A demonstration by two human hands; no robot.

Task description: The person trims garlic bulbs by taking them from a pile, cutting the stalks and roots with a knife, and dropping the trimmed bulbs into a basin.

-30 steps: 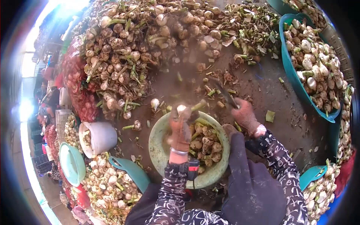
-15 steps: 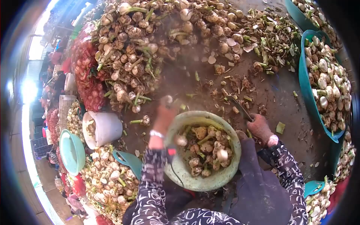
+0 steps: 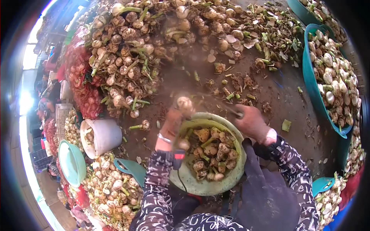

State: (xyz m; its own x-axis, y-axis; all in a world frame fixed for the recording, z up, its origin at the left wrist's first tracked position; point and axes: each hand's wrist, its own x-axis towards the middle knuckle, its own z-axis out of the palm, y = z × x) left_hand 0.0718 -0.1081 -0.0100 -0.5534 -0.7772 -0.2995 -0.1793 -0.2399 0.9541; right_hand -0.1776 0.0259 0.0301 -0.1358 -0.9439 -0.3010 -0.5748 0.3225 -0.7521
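My left hand (image 3: 170, 124) is closed around a garlic bulb (image 3: 184, 103) at the far left rim of a pale green basin (image 3: 206, 189). My right hand (image 3: 252, 121), just beyond the basin's right side, grips a knife (image 3: 232, 111) whose blade is smeared by motion and angles towards the bulb. Several dirty garlic bulbs (image 3: 221, 152) with bits of green stem lie inside the basin. Scraps of stem and root (image 3: 246, 81) are scattered on the ground beyond my hands.
A big heap of garlic (image 3: 127, 57) rises at the far left beside red net sacks (image 3: 83, 94). Teal tubs (image 3: 313, 82) full of bulbs stand at right. A white bucket (image 3: 108, 136) lies tipped at left, near a green basin (image 3: 77, 165) and more piled garlic (image 3: 110, 186).
My right hand has moved left and slightly away from me with the knife, nearer the bulb. My left hand has shifted a little right, still holding a bulb.
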